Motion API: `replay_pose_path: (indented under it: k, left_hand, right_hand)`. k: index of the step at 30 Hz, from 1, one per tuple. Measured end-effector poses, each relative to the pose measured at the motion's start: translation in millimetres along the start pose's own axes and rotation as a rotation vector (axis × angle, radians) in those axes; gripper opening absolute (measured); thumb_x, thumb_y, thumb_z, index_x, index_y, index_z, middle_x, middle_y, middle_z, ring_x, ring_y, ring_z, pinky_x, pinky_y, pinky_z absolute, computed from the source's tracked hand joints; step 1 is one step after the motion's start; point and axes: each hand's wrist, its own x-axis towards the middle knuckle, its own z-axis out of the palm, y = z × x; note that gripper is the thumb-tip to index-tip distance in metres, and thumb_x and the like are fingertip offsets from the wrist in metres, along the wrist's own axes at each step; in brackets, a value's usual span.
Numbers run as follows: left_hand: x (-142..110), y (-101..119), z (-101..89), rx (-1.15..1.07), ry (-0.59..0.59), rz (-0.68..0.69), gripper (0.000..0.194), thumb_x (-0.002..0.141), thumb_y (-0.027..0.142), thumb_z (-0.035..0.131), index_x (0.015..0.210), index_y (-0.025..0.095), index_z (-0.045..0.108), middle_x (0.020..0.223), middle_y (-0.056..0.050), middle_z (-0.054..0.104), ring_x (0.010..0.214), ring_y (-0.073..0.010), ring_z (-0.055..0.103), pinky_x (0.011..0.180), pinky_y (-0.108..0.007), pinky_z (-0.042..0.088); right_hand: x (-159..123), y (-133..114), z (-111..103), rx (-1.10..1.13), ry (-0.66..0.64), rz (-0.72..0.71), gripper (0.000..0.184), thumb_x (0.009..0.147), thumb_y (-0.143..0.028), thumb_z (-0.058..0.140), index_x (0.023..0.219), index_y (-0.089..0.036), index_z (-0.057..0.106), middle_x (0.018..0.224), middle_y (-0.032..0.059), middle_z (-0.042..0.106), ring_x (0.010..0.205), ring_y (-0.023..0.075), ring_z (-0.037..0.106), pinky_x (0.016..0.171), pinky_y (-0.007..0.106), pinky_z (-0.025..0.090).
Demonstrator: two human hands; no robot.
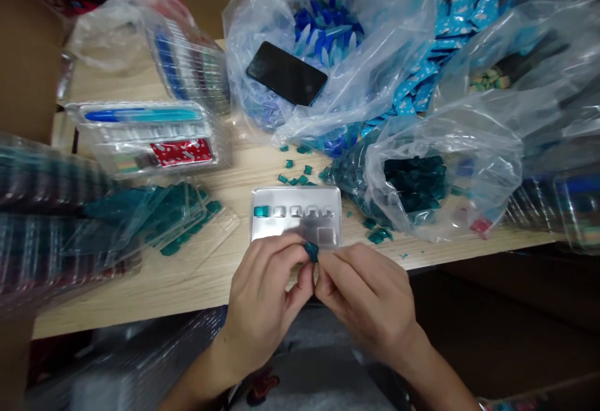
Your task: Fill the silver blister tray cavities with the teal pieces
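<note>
Over the table (140, 292), we show the left grip (265, 308) and right grip (368, 302) pinched together on a small teal piece (310, 251), just below the silver tray (296, 211) with square recesses.

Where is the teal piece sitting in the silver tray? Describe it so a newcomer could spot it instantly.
On the light wooden table, find the silver tray near the front edge. Its far row has small square wells. The teal piece sits in the leftmost well, the only one filled; the wells beside it show bare silver.

The left hand (265, 302) and right hand (370, 298) are bare, with bare forearms (440, 380).
</note>
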Motion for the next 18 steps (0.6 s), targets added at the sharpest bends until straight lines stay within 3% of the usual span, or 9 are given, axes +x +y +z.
replay_pose_path:
  k: [2,7,10,13,18]
  left_hand:
    - [-3.5,-2.1,-1.0,-0.088,-0.011,-0.039,0.014,0.086,0.01,0.056,0.093,0.022,0.053,0.092,-0.001,0.062,0.084,-0.0125,0.062,0.076,-0.024,0.052]
    - [-13.9,-10.1,-0.5,-0.426,0.0,-0.137,0.017,0.085,0.007,0.057,0.092,0.022,0.051,0.102,-0.002,0.057,0.097,-0.0122,0.06,0.086,-0.024,0.052]
    - [-14.5,-14.4,0.8,-0.412,0.025,-0.114,0.024,0.084,0.003,0.058,0.096,0.022,0.052,0.106,-0.002,0.06,0.101,-0.0121,0.061,0.089,-0.025,0.052]
    - [-15.7,-16.4,-0.5,-0.364,-0.029,-0.067,0.025,0.084,0.002,0.058,0.098,0.022,0.052,0.108,-0.004,0.061,0.102,-0.0121,0.062,0.089,-0.024,0.053]
    - [-28.2,-27.9,-4.9,-0.474,-0.137,-0.184,0.017,0.089,0.007,0.053,0.095,0.022,0.049,0.112,-0.007,0.063,0.104,-0.0141,0.064,0.088,-0.027,0.054]
  right_hand:
    - [0.4,0.5,0.0,0.064,0.02,0.053,0.014,0.088,-0.01,0.054,0.079,-0.018,0.06,0.061,-0.0002,0.057,0.056,0.0128,0.05,0.051,0.028,0.04]
    - [2.8,2.6,0.5,0.41,0.035,0.357,0.015,0.085,-0.008,0.054,0.078,-0.021,0.055,0.065,-0.0041,0.05,0.058,0.0093,0.05,0.052,0.022,0.041]
    - [1.8,5.4,1.6,0.481,-0.023,0.36,0.011,0.089,-0.012,0.056,0.092,-0.021,0.061,0.071,-0.0031,0.053,0.063,0.0094,0.054,0.057,0.021,0.044]
    - [-2.4,7.8,4.1,0.467,-0.067,0.297,0.019,0.09,-0.013,0.058,0.108,-0.019,0.062,0.074,-0.0024,0.055,0.065,0.0093,0.054,0.059,0.021,0.045]
    - [-10.5,9.5,15.9,0.493,-0.117,0.323,0.011,0.091,-0.011,0.055,0.088,-0.017,0.064,0.071,-0.0011,0.059,0.062,0.0098,0.057,0.057,0.021,0.045]
